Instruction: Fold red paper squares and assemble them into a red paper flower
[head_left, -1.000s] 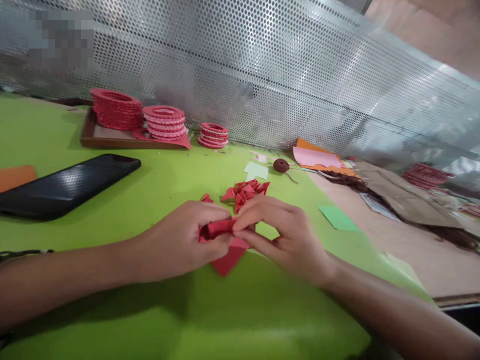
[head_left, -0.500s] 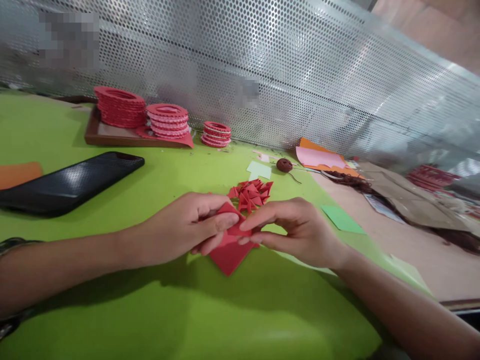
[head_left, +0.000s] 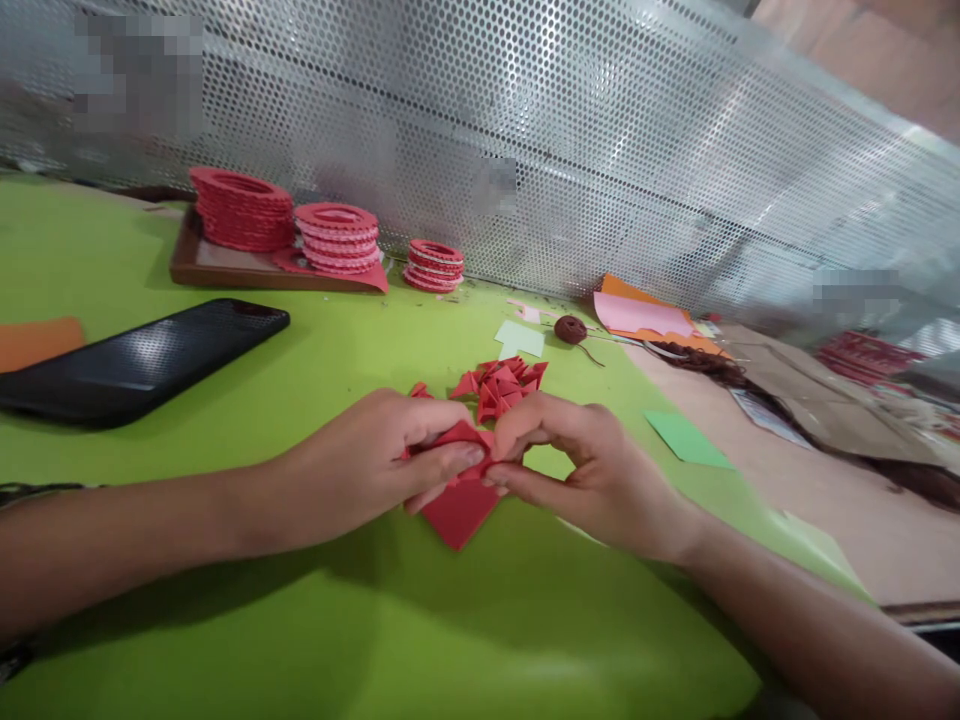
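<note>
Between thumb and fingers, my left hand (head_left: 397,445) grips a piece of folded red paper (head_left: 463,436). From the other side my right hand (head_left: 577,465) pinches the right edge of the same piece, thumb below and index finger above. Under both hands a red paper square (head_left: 459,515) lies on the green table, one corner pointing at me. Just beyond my fingers sits a cluster of folded red paper pieces (head_left: 504,388). Part of another red folded piece (head_left: 419,390) peeks out behind my left hand. My fingers hide much of the held paper.
To the left lies a black phone (head_left: 150,360). Red and pink ring stacks (head_left: 241,212) stand on a brown tray (head_left: 247,279) near a perforated metal panel (head_left: 525,130). A brown yarn ball (head_left: 570,329), green paper (head_left: 688,440) and brown paper bag (head_left: 832,390) lie rightward.
My right fingers have closed in from beside the paper to a pinch on its edge. The held paper has tilted and bent, and my left hand has shifted slightly right.
</note>
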